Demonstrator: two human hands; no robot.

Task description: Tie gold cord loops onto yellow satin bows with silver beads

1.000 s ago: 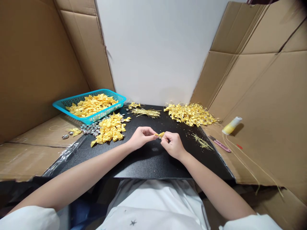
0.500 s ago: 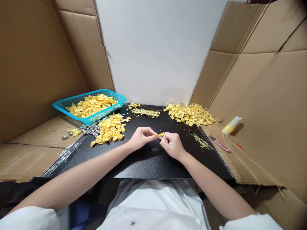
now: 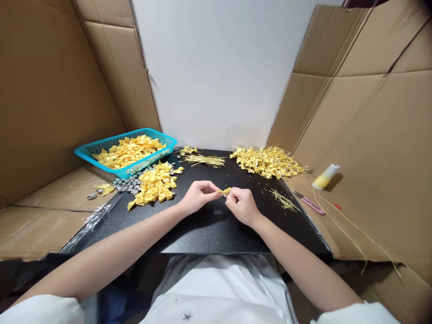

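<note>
Between my two hands, just above the black tabletop (image 3: 202, 234), is a small yellow ribbon bow (image 3: 224, 191) with a silvery bit at its underside. My left hand (image 3: 200, 198) pinches the bow's left end between thumb and forefinger. The fingers of my right hand (image 3: 243, 204) are curled closed at its right end; what else they grip is hidden. To the left lies a pile of loose yellow bows (image 3: 155, 183), beside a heap of silver bells (image 3: 128, 183). Straight ahead rests a bundle of gold ties (image 3: 205, 160).
A turquoise basket (image 3: 158, 157) of yellow bows stands back left. Back right is a pile of bows with wire ties (image 3: 268, 162). Cut cord pieces (image 3: 284, 200), a pink cutter (image 3: 310, 203) and a thread spool (image 3: 326, 176) lie right. Cardboard walls (image 3: 367, 135) flank the table.
Both hands stay nearly in place, still holding the small bow between them. The whole view has shifted very slightly.
</note>
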